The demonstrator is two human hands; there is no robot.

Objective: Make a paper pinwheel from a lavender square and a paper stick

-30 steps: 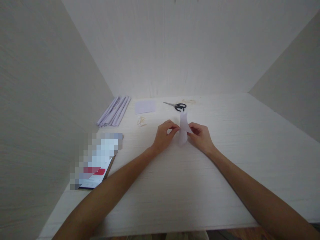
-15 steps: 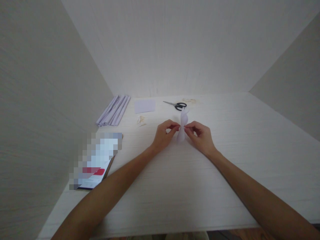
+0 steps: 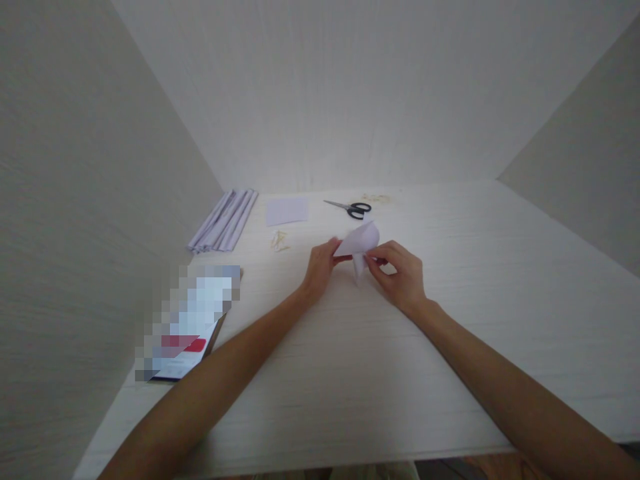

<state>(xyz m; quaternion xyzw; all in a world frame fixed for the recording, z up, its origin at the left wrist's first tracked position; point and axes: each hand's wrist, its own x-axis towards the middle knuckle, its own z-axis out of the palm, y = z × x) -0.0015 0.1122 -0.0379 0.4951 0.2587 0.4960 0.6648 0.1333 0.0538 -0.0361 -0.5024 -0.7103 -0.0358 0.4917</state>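
Your left hand (image 3: 320, 267) and right hand (image 3: 400, 277) both pinch the small curled white paper piece (image 3: 361, 241) just above the pale wooden tabletop (image 3: 350, 373); black-handled scissors (image 3: 350, 209) lie beyond, bare surface stretches rightward.

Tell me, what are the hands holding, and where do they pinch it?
Both hands, left hand and right hand, pinch a small folded white paper piece near its lower middle, raised above the pale wooden table.
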